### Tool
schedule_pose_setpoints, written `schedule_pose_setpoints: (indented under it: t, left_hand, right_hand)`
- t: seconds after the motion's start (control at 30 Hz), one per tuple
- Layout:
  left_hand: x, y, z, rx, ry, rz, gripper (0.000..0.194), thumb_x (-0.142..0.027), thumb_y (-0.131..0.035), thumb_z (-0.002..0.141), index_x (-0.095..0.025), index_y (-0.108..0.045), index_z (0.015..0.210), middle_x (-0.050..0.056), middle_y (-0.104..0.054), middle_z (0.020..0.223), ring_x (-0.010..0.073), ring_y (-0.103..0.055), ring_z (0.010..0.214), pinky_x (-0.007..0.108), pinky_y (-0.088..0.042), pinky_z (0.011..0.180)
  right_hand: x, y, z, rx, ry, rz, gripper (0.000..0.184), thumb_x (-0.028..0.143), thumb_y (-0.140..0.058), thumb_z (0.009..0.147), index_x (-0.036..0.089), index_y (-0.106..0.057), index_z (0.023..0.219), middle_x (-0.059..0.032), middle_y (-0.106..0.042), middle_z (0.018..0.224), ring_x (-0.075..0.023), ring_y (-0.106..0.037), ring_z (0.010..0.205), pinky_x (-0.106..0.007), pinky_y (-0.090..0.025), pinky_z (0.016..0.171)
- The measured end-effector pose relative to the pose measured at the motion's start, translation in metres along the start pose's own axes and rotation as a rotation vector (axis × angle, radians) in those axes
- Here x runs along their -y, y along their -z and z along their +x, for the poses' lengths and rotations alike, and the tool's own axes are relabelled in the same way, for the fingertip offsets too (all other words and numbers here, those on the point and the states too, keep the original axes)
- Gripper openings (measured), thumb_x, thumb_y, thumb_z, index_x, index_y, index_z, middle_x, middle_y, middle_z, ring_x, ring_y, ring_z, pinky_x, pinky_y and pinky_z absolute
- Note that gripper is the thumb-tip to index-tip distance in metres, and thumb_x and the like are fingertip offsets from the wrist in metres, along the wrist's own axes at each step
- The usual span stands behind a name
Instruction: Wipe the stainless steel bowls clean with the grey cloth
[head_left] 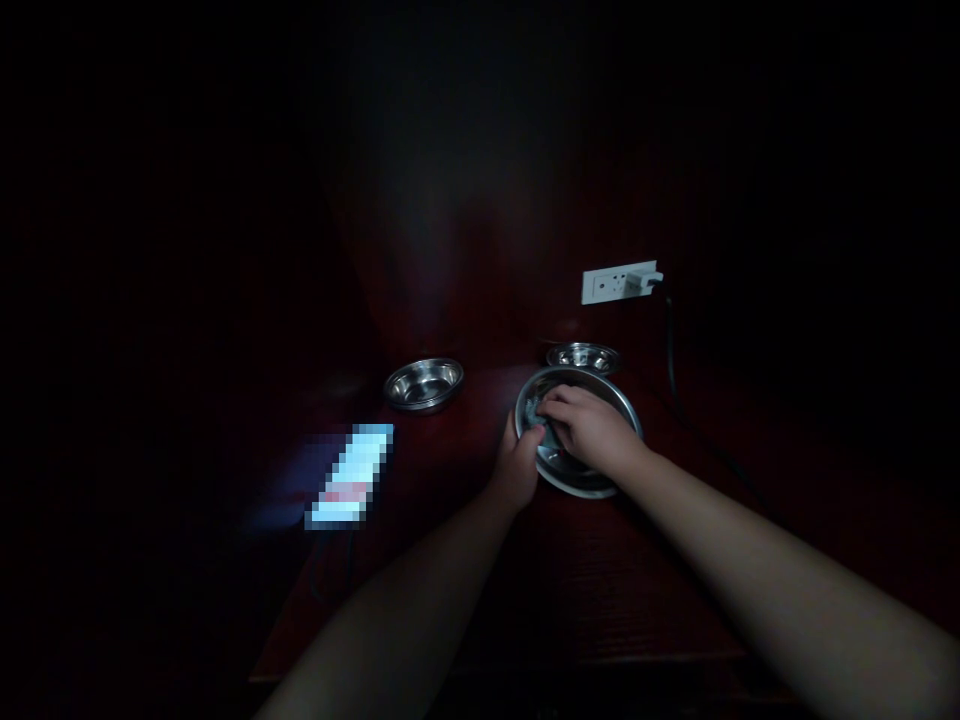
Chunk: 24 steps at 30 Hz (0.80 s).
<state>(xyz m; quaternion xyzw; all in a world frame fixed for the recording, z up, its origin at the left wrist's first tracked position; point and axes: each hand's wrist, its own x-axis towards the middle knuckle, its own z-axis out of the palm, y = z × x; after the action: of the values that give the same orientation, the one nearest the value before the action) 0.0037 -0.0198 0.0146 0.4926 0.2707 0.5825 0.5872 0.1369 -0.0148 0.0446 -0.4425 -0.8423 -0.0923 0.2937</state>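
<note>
A large stainless steel bowl [581, 491] is tilted slightly on the dark red table. My left hand [517, 468] grips its left rim, thumb over the edge and fingers mostly hidden behind the wall. Inside the bowl, my right hand [589, 425] has its fingers bent and pressed against a crumpled grey-blue wad [533, 409] at the inner left wall. The wad looks like a cloth or scrubber, but the dim light hides its exact kind. Just behind the bowl is a smaller steel bowl [583, 355].
Shallow steel bowls [424, 384], seemingly stacked, stand to the left. A glowing, pixelated screen [351, 478] lies nearer on that side. On the back wall, a white socket panel [611, 285] holds a plug, whose black cord [671, 350] runs down to the right. Surroundings are very dark.
</note>
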Motion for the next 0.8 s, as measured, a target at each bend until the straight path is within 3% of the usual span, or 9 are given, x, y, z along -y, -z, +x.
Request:
schedule_pose_setpoints:
  t: [0.17,0.5,0.8]
  left_hand:
    - [0.0000,0.0004,-0.0007,-0.001,0.054,-0.023,0.045,-0.020,-0.051,0.072,-0.019,-0.049,0.117,0.005,-0.062,0.105,0.0202,-0.058,0.096,0.035,-0.042,0.089]
    - [-0.0023,0.0012,-0.0004,-0.059,0.034,0.066,0.041,-0.018,-0.048,0.068,-0.018,-0.052,0.109,0.003,-0.063,0.092,0.0171,-0.057,0.083,0.029,-0.044,0.076]
    - [0.0016,0.0049,0.0016,-0.122,-0.046,0.129,0.038,-0.017,-0.048,0.068,-0.018,-0.053,0.106,0.003,-0.061,0.097,0.0170,-0.055,0.089,0.028,-0.043,0.082]
  right_hand:
    - [-0.0045,0.0022,0.0027,0.042,-0.089,-0.188,0.029,0.015,-0.043,0.082,0.021,-0.066,0.100,-0.0079,-0.060,0.102,-0.0223,-0.050,0.091,-0.034,-0.041,0.080]
    - [-0.0109,0.0038,0.0009,0.101,-0.256,-0.242,0.029,0.013,-0.048,0.076,0.019,-0.068,0.096,-0.0100,-0.061,0.099,-0.0240,-0.050,0.091,-0.032,-0.039,0.076]
    - [-0.0033,0.0045,-0.0051,0.186,-0.315,-0.305,0.016,0.019,-0.050,0.076,0.017,-0.066,0.080,-0.0105,-0.062,0.088,-0.0211,-0.058,0.079,-0.030,-0.042,0.069]
